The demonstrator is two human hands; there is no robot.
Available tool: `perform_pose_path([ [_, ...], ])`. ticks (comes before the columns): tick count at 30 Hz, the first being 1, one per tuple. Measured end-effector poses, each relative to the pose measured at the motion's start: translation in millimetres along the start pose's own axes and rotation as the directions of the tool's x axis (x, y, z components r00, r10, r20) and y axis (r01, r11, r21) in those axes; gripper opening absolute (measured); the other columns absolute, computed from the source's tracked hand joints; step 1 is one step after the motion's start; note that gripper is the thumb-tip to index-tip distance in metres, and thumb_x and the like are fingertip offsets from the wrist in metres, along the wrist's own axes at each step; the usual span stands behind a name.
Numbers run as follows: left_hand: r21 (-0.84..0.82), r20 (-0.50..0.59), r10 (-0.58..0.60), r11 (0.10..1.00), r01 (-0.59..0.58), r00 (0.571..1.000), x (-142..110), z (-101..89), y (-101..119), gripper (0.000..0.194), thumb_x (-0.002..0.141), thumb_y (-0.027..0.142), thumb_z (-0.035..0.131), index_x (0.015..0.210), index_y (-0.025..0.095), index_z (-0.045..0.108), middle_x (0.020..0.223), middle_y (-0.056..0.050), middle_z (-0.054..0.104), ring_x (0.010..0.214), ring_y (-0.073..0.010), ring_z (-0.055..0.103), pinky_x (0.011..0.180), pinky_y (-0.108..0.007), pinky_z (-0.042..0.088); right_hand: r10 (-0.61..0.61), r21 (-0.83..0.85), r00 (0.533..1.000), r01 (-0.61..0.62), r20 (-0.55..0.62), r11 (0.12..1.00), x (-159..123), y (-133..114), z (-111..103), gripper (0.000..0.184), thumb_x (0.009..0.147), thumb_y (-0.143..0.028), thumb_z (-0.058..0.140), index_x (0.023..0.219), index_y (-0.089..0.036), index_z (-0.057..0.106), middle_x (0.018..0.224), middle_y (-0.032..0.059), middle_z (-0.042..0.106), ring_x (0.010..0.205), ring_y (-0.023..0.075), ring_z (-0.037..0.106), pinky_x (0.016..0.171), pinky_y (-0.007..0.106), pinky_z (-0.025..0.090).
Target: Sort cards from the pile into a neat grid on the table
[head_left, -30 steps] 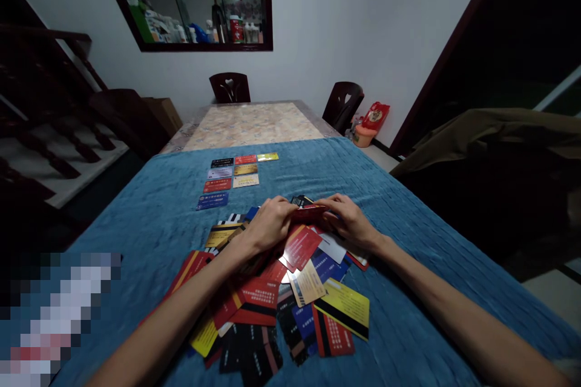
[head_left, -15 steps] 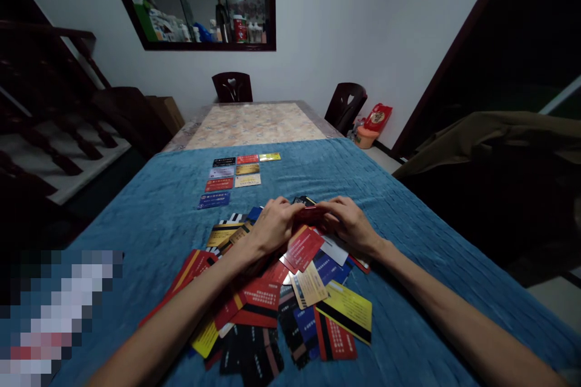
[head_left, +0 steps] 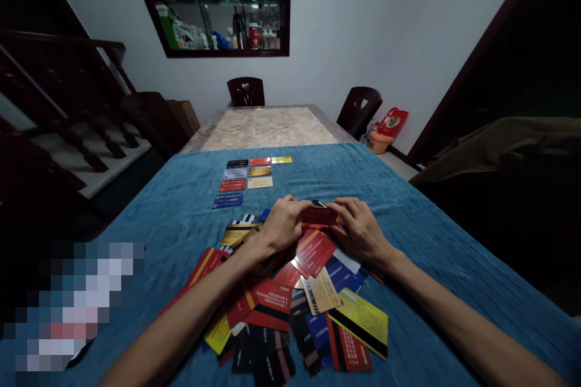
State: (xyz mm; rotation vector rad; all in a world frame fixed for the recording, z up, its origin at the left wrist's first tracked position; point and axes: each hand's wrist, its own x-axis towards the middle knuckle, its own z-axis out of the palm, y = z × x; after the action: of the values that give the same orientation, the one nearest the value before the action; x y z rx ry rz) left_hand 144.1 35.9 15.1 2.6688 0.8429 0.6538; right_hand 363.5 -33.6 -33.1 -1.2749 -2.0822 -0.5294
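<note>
Both my hands hold one dark red card (head_left: 319, 214) between them, tilted up above a loose pile of cards. My left hand (head_left: 285, 222) grips its left end and my right hand (head_left: 358, 227) its right end, thumbs and fingers closed on it. Beneath lie a bright red card (head_left: 315, 251), a cream card (head_left: 321, 292), a yellow card with a black stripe (head_left: 361, 320), and several blue, black and red ones. My left forearm hides part of the pile. Farther off, several cards lie face up in short rows, with a blue card (head_left: 228, 200) nearest.
A blue cloth (head_left: 436, 278) covers the near part of the table; the far part shows a patterned top (head_left: 272, 127). Dark chairs (head_left: 358, 110) stand at the far end. A blurred, pixelated object (head_left: 86, 308) lies at the left. Brown fabric (head_left: 508, 139) hangs at the right.
The dark red card now stands more upright between my hands, showing more of its face. The whole view has shifted, so things appear farther right.
</note>
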Motion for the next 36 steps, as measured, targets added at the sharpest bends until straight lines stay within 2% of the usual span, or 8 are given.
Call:
perform_pose_path([
  [5, -0.024, -0.002, -0.022, 0.999, 0.022, 1.000, 0.4, -3.5, 0.6, 0.037, 0.081, 0.006, 0.052, 0.111, 0.019, 0.069, 0.096, -0.007, 0.070, 0.097, -0.0227, 0.060, 0.089, -0.038, 0.050, -0.001, -0.010, 0.999, 0.001, -0.032, 1.000, 0.1, 0.2, 5.6, 0.045, 0.090, -0.023, 0.057, 0.134, -0.022, 0.052, 0.115, 0.0139, 0.059, 0.104, 0.0298, 0.053, 0.084, 0.045, 0.047],
  [13, 0.040, -0.012, -0.056, 0.998, 0.056, 0.998, -1.5, -9.8, 6.3, 0.042, 0.084, 0.006, 0.047, 0.122, 0.018, 0.060, 0.104, -0.009, 0.068, 0.100, -0.0226, 0.059, 0.091, -0.037, 0.049, -0.002, -0.055, 0.994, -0.004, -0.110, 0.998, 2.3, -0.8, 8.8, 0.046, 0.091, -0.023, 0.056, 0.136, -0.022, 0.051, 0.112, 0.0139, 0.054, 0.101, 0.0287, 0.052, 0.084, 0.044, 0.048],
  [18, 0.105, 0.007, -0.047, 0.993, 0.046, 0.999, -2.1, -13.4, 5.6, 0.034, 0.086, 0.007, 0.046, 0.116, 0.016, 0.060, 0.102, -0.010, 0.068, 0.099, -0.0240, 0.057, 0.090, -0.038, 0.048, -0.015, -0.034, 0.997, 0.013, -0.071, 0.999, 5.5, -0.2, 6.7, 0.050, 0.090, -0.022, 0.055, 0.139, -0.022, 0.050, 0.113, 0.0141, 0.057, 0.100, 0.0294, 0.052, 0.083, 0.045, 0.047],
  [25, 0.196, 0.059, -0.035, 0.980, 0.023, 0.998, -1.8, -27.8, 6.1, 0.043, 0.084, 0.010, 0.050, 0.127, 0.015, 0.052, 0.115, -0.013, 0.064, 0.107, -0.0274, 0.055, 0.094, -0.044, 0.048, 0.007, -0.005, 1.000, -0.007, -0.026, 1.000, 19.4, -2.1, -2.3, 0.050, 0.090, -0.029, 0.057, 0.138, -0.019, 0.050, 0.115, 0.0159, 0.059, 0.100, 0.0306, 0.052, 0.083, 0.047, 0.047],
  [32, 0.156, 0.011, 0.018, 0.988, -0.020, 1.000, -7.2, -38.1, -15.0, 0.065, 0.074, 0.007, 0.058, 0.136, 0.020, 0.042, 0.131, -0.013, 0.051, 0.122, -0.0281, 0.052, 0.101, -0.046, 0.047, -0.052, 0.068, 0.997, 0.049, 0.048, 0.996, 46.8, -1.0, -1.7, 0.049, 0.090, -0.038, 0.056, 0.134, -0.017, 0.053, 0.115, 0.0166, 0.058, 0.100, 0.0306, 0.051, 0.081, 0.046, 0.046],
  [36, 0.189, -0.016, 0.047, 0.981, -0.043, 0.999, -11.5, -48.2, -26.7, 0.057, 0.077, 0.006, 0.056, 0.133, 0.016, 0.045, 0.130, -0.016, 0.052, 0.124, -0.0294, 0.051, 0.103, -0.048, 0.047, -0.113, 0.109, 0.990, 0.104, 0.082, 0.989, 66.3, -4.8, 5.3, 0.049, 0.090, -0.040, 0.056, 0.132, -0.015, 0.054, 0.114, 0.0162, 0.058, 0.100, 0.0298, 0.049, 0.081, 0.044, 0.045],
])
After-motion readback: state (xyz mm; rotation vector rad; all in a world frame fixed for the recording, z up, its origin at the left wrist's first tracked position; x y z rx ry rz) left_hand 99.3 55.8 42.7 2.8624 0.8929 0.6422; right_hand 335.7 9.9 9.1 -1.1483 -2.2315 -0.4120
